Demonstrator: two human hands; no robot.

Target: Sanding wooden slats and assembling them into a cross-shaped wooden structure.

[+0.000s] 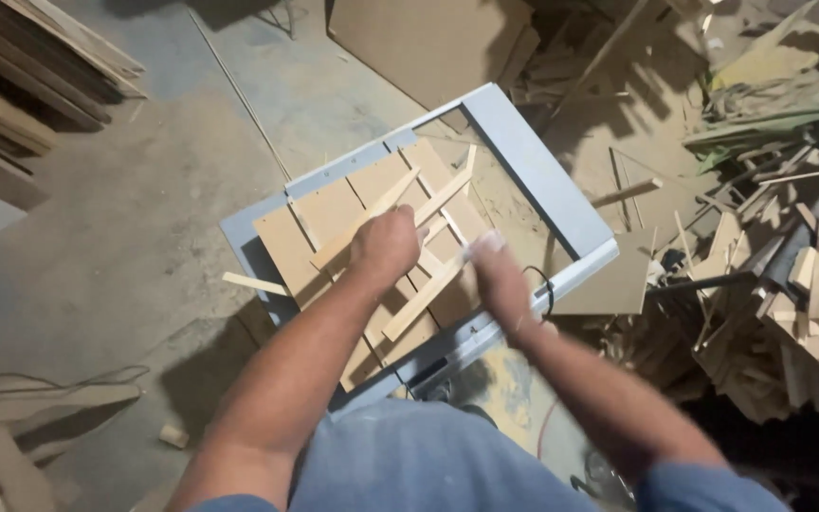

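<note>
Pale grey frame (pixel 552 180), tan wood strips (pixel 426 296), blue shirt (pixel 428 460).

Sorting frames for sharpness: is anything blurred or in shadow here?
Head view: the right hand is smeared by motion blur, the left hand sharper; hard shadows cross the scrap wood pile, and the bottom right corner is nearly black.

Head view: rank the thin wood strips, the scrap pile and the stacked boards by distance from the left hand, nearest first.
1. Thin wood strips: under the left hand, on the grey frame.
2. Scrap pile: far right.
3. Stacked boards: top left corner, roughly as far as the pile; hard to separate.
</note>
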